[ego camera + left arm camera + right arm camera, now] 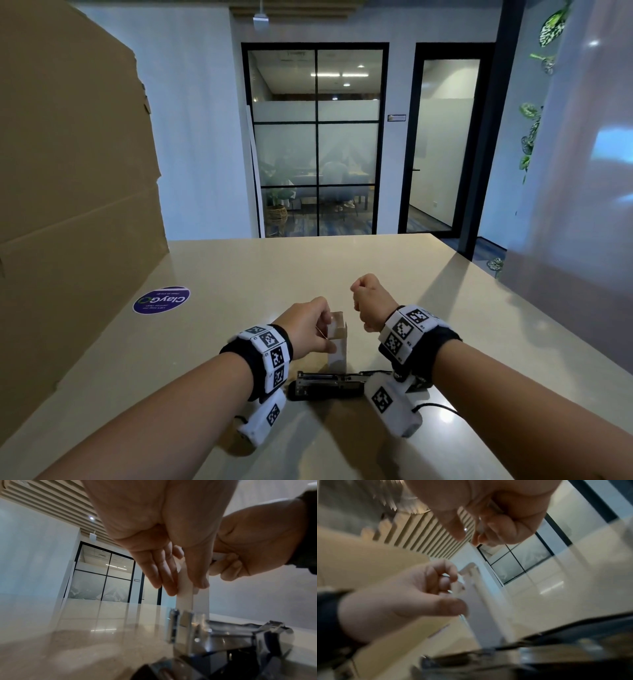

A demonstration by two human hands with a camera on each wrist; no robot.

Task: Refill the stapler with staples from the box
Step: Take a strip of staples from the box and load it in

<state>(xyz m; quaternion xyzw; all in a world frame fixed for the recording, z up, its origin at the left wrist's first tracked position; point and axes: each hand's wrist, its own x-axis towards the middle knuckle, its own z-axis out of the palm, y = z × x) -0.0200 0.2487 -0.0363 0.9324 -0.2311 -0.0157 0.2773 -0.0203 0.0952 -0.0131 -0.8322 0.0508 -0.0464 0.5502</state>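
A small white staple box [337, 349] stands upright on the beige table [239, 274], its top flap open. My left hand [323, 330] pinches the box near its top, thumb on one side and fingers on the other [164, 574]. Up and to the right of the box, my right hand [359, 293] is curled into a fist and pinches a thin pale strip [481, 526], apparently staples; the picture is blurred there. The black stapler [327, 385] lies opened flat just in front of the box, its metal magazine [214, 632] exposed, partly behind my right wrist.
A tall cardboard sheet [68, 171] stands along the table's left side. A round purple sticker [161, 300] is on the tabletop to the left of my hands. A pale panel [582, 171] rises at the right. Glass doors lie beyond the table's far edge.
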